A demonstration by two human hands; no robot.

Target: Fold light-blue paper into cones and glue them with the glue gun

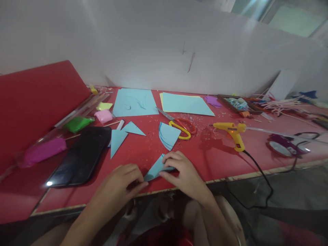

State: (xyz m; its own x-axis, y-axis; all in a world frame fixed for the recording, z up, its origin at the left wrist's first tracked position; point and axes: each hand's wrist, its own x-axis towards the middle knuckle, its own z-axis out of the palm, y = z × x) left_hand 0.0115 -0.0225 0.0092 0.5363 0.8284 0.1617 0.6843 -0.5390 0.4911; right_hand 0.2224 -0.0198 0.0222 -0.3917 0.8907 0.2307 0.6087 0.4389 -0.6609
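Both my hands hold a small folded piece of light blue paper [155,169] near the front edge of the red table [217,160]. My left hand [123,182] pinches its lower left tip. My right hand [180,171] pinches its right end, fingers curled over the fold. Just beyond lie a curved blue paper stack [167,135] with drawn arcs and two blue paper triangles [123,135].
Yellow-and-orange scissors [179,126] and a yellow glue gun [232,131] with a black cord lie to the right. Blue sheets [134,101] lie at the back. A black phone [82,155], clay packets and a tape roll [285,145] sit at the sides.
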